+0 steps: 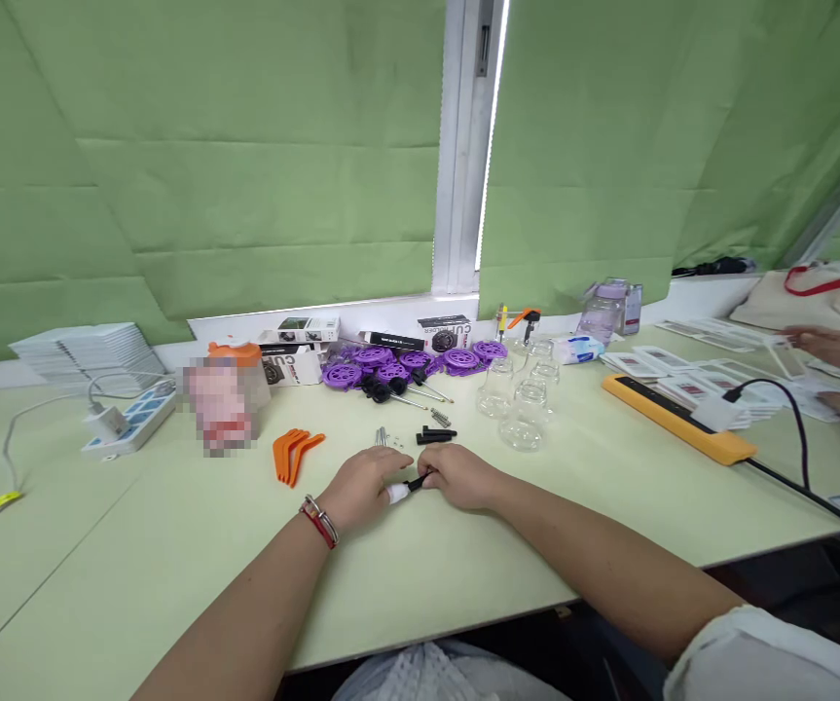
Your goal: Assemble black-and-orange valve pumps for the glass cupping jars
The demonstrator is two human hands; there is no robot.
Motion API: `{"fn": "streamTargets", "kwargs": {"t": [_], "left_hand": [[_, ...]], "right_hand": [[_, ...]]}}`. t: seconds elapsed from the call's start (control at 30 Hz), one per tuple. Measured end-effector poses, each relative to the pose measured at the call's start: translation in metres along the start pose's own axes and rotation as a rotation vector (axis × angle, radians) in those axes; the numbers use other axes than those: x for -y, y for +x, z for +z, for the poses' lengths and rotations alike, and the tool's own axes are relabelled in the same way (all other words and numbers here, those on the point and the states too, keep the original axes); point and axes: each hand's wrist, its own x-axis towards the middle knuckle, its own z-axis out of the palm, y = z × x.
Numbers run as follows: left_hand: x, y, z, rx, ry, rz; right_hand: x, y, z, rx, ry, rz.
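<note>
Near the front middle of the table my left hand and my right hand meet over a small black plastic stick. The curled fingers of my right hand pinch one end of it. Its other end is at the white-covered thumb, or a white piece, at my left hand, whose fingers are bent round there; which of the two I cannot tell. Just beyond my hands lie more black sticks, springs and thin metal pins. Orange curved levers are to the left of my left hand.
Purple wheel-like parts and black-headed metal rods lie farther back. Clear cups stand upright to the right, before an orange power strip. A white power strip is left. Another person's hands handle cards at far right.
</note>
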Motion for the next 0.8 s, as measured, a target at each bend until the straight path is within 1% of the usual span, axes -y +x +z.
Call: {"fn": "streamTargets", "kwargs": {"t": [0.1,0.3,0.5,0.67,0.8], "left_hand": [[-0.002,0.001,-0.001,0.033,0.012,0.026],[-0.001,0.001,0.003,0.071,-0.018,0.041],[-0.004,0.001,0.005,0.076,0.01,0.054],[-0.004,0.002,0.001,-0.023,-0.019,-0.004],[-0.004,0.002,0.004,-0.099,-0.094,-0.114]], "right_hand": [[-0.001,0.0,0.002,-0.006,0.013,-0.02],[-0.004,0.004,0.004,-0.02,0.073,0.0],[-0.001,0.003,0.005,-0.045,0.13,-0.075],[0.002,0.001,0.005,-0.042,0.15,-0.078],[0.006,-0.001,0.01,-0.049,0.14,-0.065]]}}
